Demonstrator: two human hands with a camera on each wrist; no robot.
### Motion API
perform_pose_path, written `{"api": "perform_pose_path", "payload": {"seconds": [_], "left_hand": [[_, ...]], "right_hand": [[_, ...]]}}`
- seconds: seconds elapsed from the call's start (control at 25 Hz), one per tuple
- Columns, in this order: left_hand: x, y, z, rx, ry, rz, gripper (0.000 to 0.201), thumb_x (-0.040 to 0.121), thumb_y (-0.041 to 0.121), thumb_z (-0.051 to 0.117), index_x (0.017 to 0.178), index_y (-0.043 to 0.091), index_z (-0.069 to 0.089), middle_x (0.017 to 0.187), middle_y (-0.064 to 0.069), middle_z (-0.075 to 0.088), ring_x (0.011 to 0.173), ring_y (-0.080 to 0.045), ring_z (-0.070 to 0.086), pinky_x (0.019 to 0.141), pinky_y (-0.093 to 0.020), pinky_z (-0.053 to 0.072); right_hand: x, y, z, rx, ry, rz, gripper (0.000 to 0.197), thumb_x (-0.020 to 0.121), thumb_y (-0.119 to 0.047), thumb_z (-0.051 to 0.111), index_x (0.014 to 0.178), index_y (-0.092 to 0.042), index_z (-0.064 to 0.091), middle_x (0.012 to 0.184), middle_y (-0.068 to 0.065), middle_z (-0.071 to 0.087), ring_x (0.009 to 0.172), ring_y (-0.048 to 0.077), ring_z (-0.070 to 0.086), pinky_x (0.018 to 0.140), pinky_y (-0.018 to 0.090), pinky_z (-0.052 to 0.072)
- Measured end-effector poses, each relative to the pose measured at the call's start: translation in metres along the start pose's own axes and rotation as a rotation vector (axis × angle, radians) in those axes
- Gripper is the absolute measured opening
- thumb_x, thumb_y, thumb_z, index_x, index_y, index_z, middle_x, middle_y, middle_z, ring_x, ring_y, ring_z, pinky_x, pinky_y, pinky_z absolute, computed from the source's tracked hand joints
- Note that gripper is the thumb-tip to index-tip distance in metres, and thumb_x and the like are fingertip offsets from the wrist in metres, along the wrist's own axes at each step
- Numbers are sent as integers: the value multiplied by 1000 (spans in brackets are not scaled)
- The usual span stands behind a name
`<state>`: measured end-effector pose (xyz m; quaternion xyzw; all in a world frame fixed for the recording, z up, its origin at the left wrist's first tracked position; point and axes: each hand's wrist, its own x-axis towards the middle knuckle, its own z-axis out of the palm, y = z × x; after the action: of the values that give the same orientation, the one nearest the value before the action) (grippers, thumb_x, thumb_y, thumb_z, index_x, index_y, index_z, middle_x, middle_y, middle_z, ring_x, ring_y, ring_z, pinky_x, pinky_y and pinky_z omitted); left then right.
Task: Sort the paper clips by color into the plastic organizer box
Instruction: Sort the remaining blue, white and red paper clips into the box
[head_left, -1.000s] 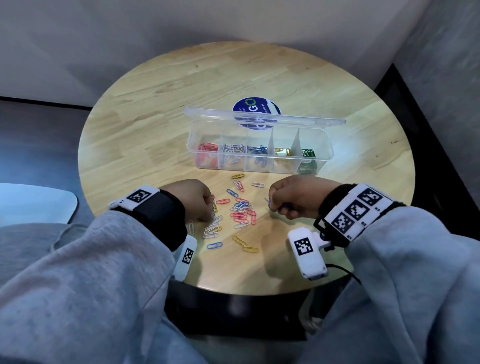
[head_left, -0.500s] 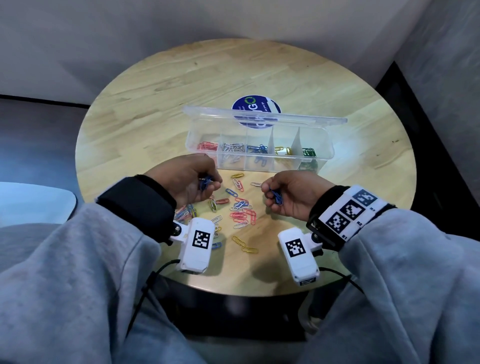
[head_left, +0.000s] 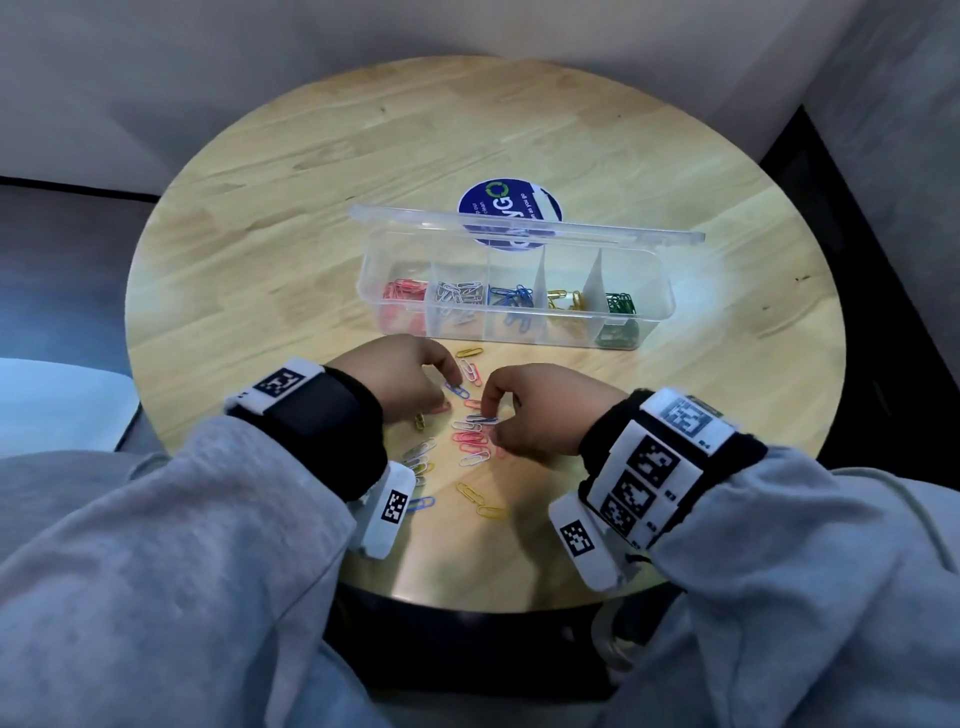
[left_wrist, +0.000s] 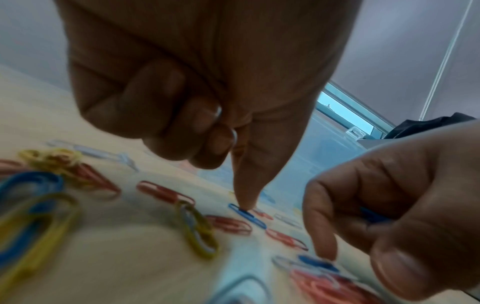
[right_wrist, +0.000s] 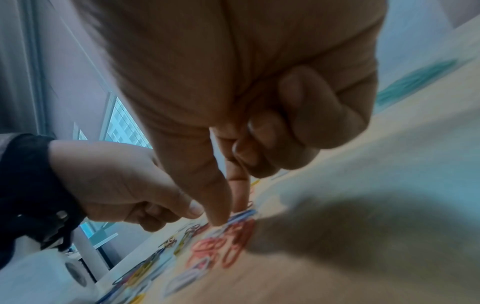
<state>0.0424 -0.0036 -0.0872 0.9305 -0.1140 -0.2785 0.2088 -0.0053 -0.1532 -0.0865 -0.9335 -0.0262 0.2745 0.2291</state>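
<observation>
Paper clips (head_left: 470, 439) lie loose on the wooden table (head_left: 291, 249) between and just under your two hands; the clear organizer box (head_left: 644, 317) sits beyond your fingertips with its lid open. Its five compartments, from your left hand's side to your right's, already hold red, white, blue, yellow and green clips.

Left hand (head_left: 402, 376): index finger straight down, its tip pressing one end of a single blue clip (left_wrist: 247, 216). The other fingers are curled into the palm; whether they hold anything the left wrist view does not show.

Right hand (head_left: 540, 410): thumb and index tip meet on another blue clip (right_wrist: 241, 216) at the edge of the red cluster (head_left: 470, 436). In the left wrist view something blue shows inside the curled fingers (left_wrist: 374, 218), probably clips already gathered, but it is too blurred to be sure.

Step in hand, as I judge it: collecting blues, one per hand. Sorting is well along but not done; red, yellow, white and blue clips remain on the table.

Next move calls for: tip or slide each flat clip up so a second finger can get under it, pinch, lift without dragging neighbours along, then carry both forward to the middle, blue compartment. Watch the right-hand clip; it touches the reds and may hook one.
</observation>
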Motion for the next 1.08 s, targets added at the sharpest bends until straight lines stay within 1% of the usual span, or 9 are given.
{"api": "perform_pose_path", "payload": {"seconds": [0.08, 0.24, 0.36, 0.48, 0.6, 0.76, 0.84, 1.0, 1.08], "left_hand": [[1, -1, 4, 28, -8, -8, 14, 79, 19, 68, 85, 29, 62, 62, 12, 44, 54, -5, 43, 50, -21, 28], [1, 0, 7, 77, -30, -25, 19, 78, 20, 69, 69, 22, 52, 57, 8, 50, 53, -7, 44, 49, -21, 28], [1, 0, 8, 76, -34, -35, 17, 76, 17, 68, 73, 23, 53, 59, 8, 51, 53, -7, 45, 49, -21, 29], [-1, -1, 9, 85, -28, -44, 15, 76, 13, 64, 71, 23, 54, 59, 8, 53, 54, -8, 45, 49, -20, 31], [-3, -1, 9, 92, -36, -49, 13, 75, 16, 66, 70, 21, 55, 60, 9, 53, 55, -7, 46, 50, -20, 32], [-4, 0, 9, 114, -58, -34, 15, 77, 25, 71, 73, 22, 56, 61, 10, 51, 55, -5, 44, 50, -20, 30], [-4, 0, 10, 145, -47, -44, 16, 78, 25, 69, 70, 22, 55, 64, 10, 51, 56, -4, 44, 50, -19, 30], [-3, -1, 10, 119, -89, -63, 13, 77, 23, 67, 69, 21, 57, 65, 9, 57, 58, -5, 48, 52, -19, 34], [-4, -1, 5, 24, -118, -65, 11, 77, 21, 66, 69, 21, 59, 63, 8, 61, 56, -7, 49, 54, -20, 36]], "right_hand": [[-1, 2, -2, -51, -17, -7, 16, 84, -17, 60, 99, -16, 65, 67, -11, 43, 73, 14, 46, 51, 16, 32], [-2, 4, 0, -48, -1, 1, 9, 81, -18, 64, 88, -21, 58, 67, -10, 45, 65, 12, 46, 55, 24, 37], [-1, 3, 3, -71, -2, -9, 13, 81, -19, 64, 86, -23, 54, 69, -9, 44, 75, 17, 48, 61, 26, 38], [0, 3, 4, -139, -44, -2, 9, 81, -17, 62, 90, -19, 61, 69, -9, 45, 77, 17, 48, 51, 23, 33], [-2, 5, 3, -130, -90, 53, 5, 81, -19, 63, 86, -18, 62, 69, -6, 51, 75, 17, 52, 51, 21, 35], [-2, 10, -3, -76, -80, 77, 13, 83, -23, 60, 72, -17, 59, 70, -1, 56, 75, 18, 53, 65, 24, 42], [-1, 16, -9, -38, -45, 100, 13, 84, -24, 60, 74, -15, 63, 74, 2, 59, 74, 18, 54, 69, 27, 43], [-1, 26, -19, 77, -43, 137, 13, 80, -22, 62, 82, -13, 71, 74, 3, 65, 68, 17, 56, 65, 25, 44], [0, 26, -18, 87, -35, 130, 8, 78, -14, 62, 80, -20, 67, 72, -3, 63, 65, 13, 54, 61, 24, 42]]}}
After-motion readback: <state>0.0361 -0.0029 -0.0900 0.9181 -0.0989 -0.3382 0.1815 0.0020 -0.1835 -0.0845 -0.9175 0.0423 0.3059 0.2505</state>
